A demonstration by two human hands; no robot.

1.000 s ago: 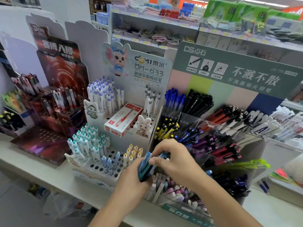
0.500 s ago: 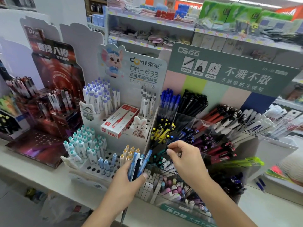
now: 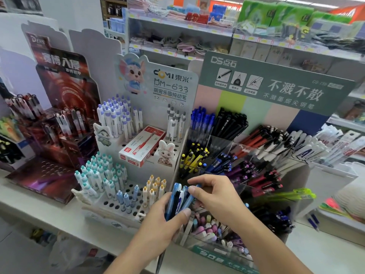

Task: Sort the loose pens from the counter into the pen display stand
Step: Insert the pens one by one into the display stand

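Left hand (image 3: 158,220) grips pen bundle (image 3: 178,198) upright as stock w/ right hand (image 3: 213,196) pinching one pen's top (prob. to draw it out for the display stand (image 3: 276,91)).

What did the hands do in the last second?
The right hand, which half a second ago had reached out over the clear stand away from the bundle, has come back and pinches the top of one blue pen in the bundle of pens. The left hand has kept its grip on that bundle throughout. The displays look unchanged.
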